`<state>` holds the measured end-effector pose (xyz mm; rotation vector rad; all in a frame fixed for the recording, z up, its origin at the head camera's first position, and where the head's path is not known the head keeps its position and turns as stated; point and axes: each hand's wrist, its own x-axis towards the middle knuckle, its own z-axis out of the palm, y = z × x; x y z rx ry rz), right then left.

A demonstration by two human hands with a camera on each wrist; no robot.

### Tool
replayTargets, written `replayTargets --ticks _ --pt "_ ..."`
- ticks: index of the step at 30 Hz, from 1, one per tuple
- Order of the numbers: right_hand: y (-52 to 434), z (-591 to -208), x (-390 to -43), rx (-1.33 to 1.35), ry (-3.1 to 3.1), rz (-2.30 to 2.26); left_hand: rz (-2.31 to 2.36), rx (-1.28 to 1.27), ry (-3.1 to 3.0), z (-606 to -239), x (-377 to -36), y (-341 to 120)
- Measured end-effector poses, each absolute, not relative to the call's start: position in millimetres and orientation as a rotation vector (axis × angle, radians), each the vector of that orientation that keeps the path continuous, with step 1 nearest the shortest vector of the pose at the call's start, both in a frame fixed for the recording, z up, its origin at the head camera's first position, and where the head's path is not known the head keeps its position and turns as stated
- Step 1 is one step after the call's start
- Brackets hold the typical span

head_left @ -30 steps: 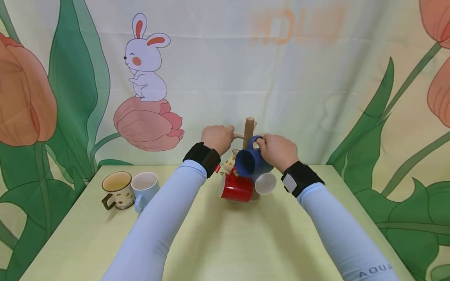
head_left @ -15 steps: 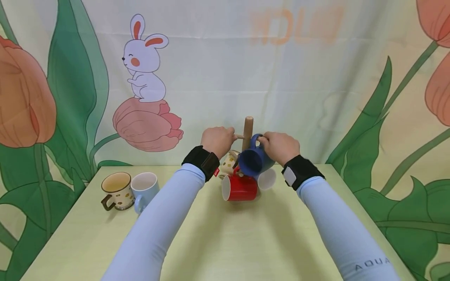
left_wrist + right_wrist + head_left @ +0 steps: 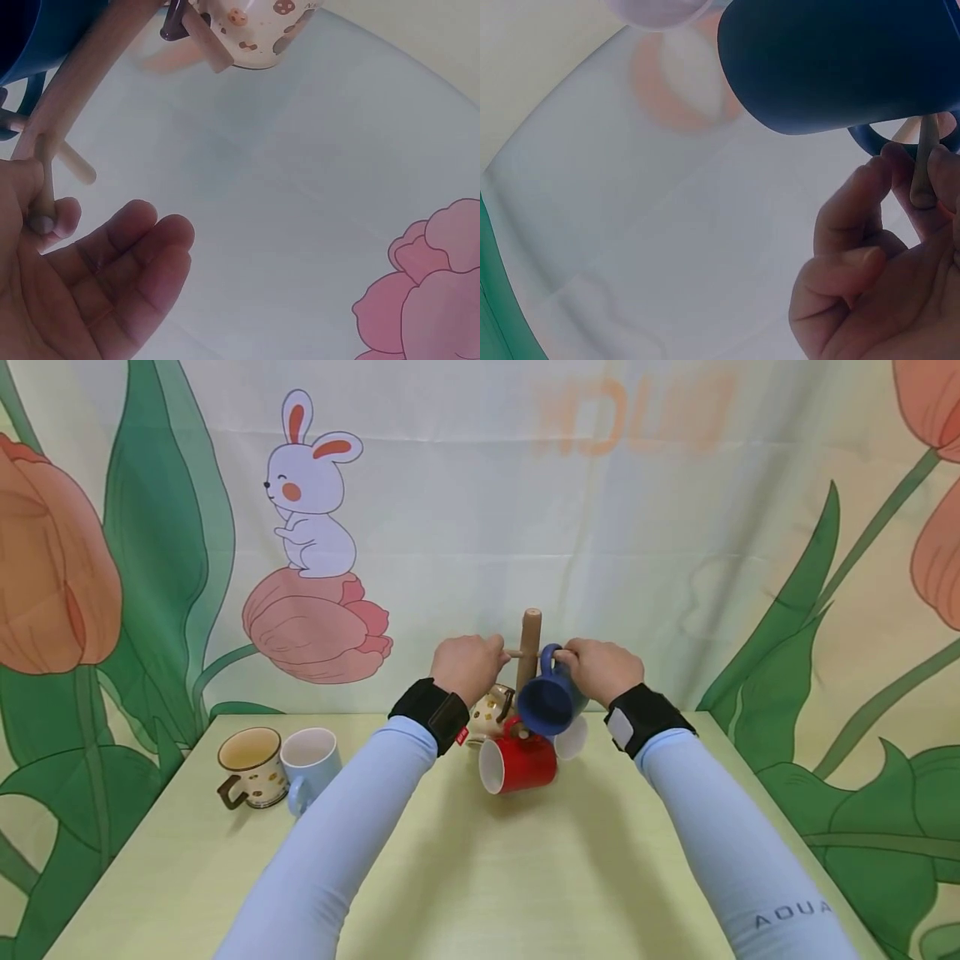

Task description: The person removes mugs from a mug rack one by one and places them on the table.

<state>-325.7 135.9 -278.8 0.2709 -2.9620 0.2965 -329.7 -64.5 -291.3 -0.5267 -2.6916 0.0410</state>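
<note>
A wooden mug tree [image 3: 529, 639] stands at the table's far middle. From it hang a dark blue mug [image 3: 549, 702], a red mug [image 3: 519, 765], a white mug [image 3: 573, 740] and a cream spotted mug [image 3: 491, 714]. My left hand [image 3: 493, 648] pinches the tip of the left peg [image 3: 46, 196] between thumb and forefinger, its other fingers loose. My right hand [image 3: 567, 655] pinches the tip of the right peg [image 3: 925, 161]. The blue mug's handle [image 3: 881, 141] is hooked over that peg, just inside my fingers.
A tan spotted mug [image 3: 251, 766] and a light blue mug [image 3: 309, 760] stand upright side by side at the left of the yellow-green table [image 3: 480, 877]. A printed cloth backdrop with a rabbit [image 3: 311, 485] hangs right behind the table.
The blue mug has swung from tilted toward me to hanging on the right peg. My right hand has slid out to the peg's tip. The red mug has shifted slightly right.
</note>
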Motion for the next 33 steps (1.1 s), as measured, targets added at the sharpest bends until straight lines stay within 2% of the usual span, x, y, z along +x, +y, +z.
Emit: replayTargets --ticks 33 --pt "138.8 -281.1 -336.2 0.199 -2.983 0.385 0.006 -0.585 -2.622 -295.8 -323.1 -62.2"
